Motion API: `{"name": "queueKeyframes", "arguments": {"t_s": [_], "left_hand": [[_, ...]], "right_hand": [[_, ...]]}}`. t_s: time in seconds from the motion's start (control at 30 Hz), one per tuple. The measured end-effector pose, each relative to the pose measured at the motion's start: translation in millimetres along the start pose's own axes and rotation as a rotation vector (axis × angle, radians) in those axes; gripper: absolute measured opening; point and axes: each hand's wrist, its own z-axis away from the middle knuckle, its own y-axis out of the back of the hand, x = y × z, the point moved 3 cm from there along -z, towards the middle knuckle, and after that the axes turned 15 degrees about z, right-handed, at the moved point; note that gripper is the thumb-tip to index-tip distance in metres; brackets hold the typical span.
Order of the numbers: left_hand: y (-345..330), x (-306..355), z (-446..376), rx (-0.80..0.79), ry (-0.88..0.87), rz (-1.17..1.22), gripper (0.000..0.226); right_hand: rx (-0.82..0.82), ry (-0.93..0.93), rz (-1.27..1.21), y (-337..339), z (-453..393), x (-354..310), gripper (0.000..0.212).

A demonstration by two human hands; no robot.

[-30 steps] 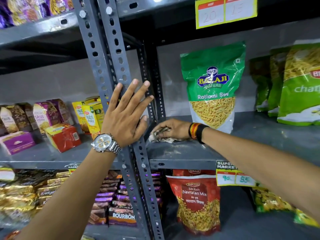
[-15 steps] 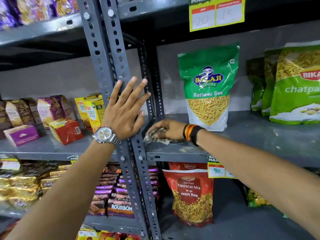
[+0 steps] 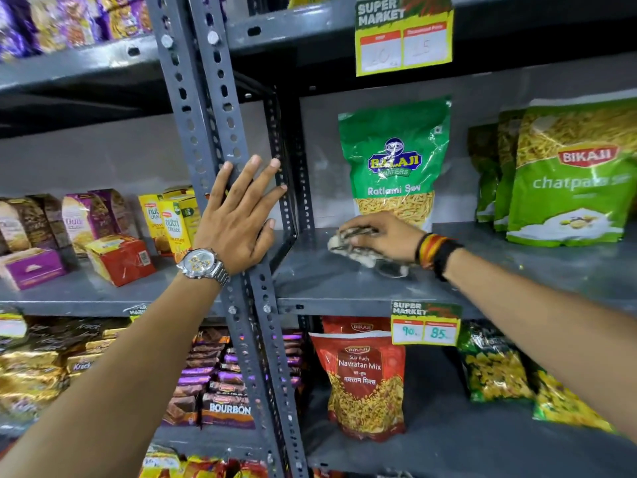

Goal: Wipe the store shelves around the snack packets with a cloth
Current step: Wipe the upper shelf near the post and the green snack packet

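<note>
My right hand (image 3: 382,236) presses a crumpled white-and-dark cloth (image 3: 348,251) flat onto the grey middle shelf (image 3: 344,284), directly in front of an upright green Ratlami Sev packet (image 3: 393,157). The hand hides the packet's bottom edge. My left hand (image 3: 238,219), with a silver watch on its wrist, rests flat with fingers spread against the perforated grey upright post (image 3: 203,108) left of that shelf bay. Further right on the same shelf stand green Bikaji packets (image 3: 568,174).
Left bay holds biscuit boxes (image 3: 172,219) and a red carton (image 3: 119,258). Below hang a red Navratan Mix packet (image 3: 365,384), green-yellow packets (image 3: 496,367) and stacked Bourbon packs (image 3: 224,391). Price tags (image 3: 425,327) are clipped to the shelf edges.
My right hand has slid the cloth to the right and deeper along the shelf, from beside the post to in front of the Ratlami Sev packet. My left hand stays on the post.
</note>
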Motion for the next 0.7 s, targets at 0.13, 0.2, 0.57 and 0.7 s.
{"name": "queueKeyframes", "arguments": {"t_s": [0.13, 0.2, 0.57, 0.7], "left_hand": [[-4.5, 19.4, 8.4, -0.046, 0.011, 0.079, 0.061], [-20.7, 47.0, 22.8, -0.179, -0.058, 0.113, 0.068], [-90.3, 114.6, 23.5, -0.527, 0.093, 0.368, 0.108], [-90.1, 116.7, 26.7, -0.543, 0.136, 0.39, 0.102]], "right_hand": [[-0.029, -0.035, 0.118, -34.2, -2.1, 7.2, 0.03], [-0.028, -0.046, 0.121, -38.2, 6.7, 11.8, 0.031], [-0.178, -0.052, -0.034, 47.8, 140.5, 41.0, 0.029], [-0.01, -0.125, -0.051, 59.7, 109.0, 59.7, 0.028]]}}
